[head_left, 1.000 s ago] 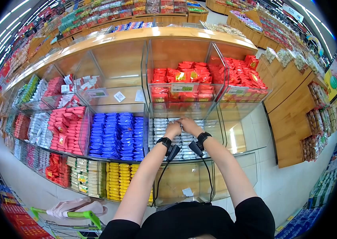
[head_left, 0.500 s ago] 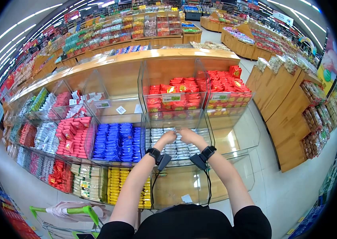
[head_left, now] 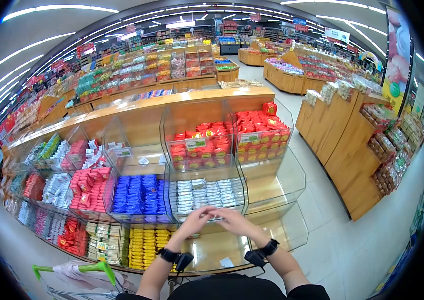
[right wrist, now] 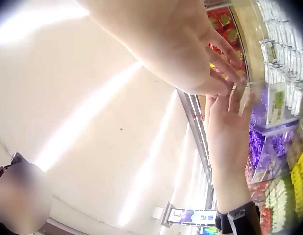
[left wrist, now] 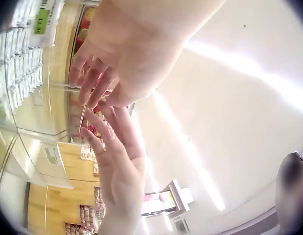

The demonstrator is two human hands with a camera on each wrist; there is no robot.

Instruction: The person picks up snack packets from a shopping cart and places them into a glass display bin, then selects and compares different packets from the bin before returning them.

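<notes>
Brightly lit supermarket shelves (head_left: 199,82) stretch behind a tiered, pale-wooden display stand (head_left: 139,107), its see-through partitions (head_left: 278,199) apparently there to keep each colour separate. Before one clear-walled bin (head_left: 243,196), the person's bare left hand (head_left: 195,221) and bare right hand (head_left: 235,221) meet at the fingertips, fingers relaxed, holding nothing visible. Inside that bin, small silvery-white wrapped packets (head_left: 209,192) lie in neat columns, probably for tidiness.

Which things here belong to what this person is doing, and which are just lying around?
Seemingly part of the job: left hand, right hand, white packets just beyond them.
Just around: blue packets, yellow packets, upper red packets, green-handled cart.
</notes>
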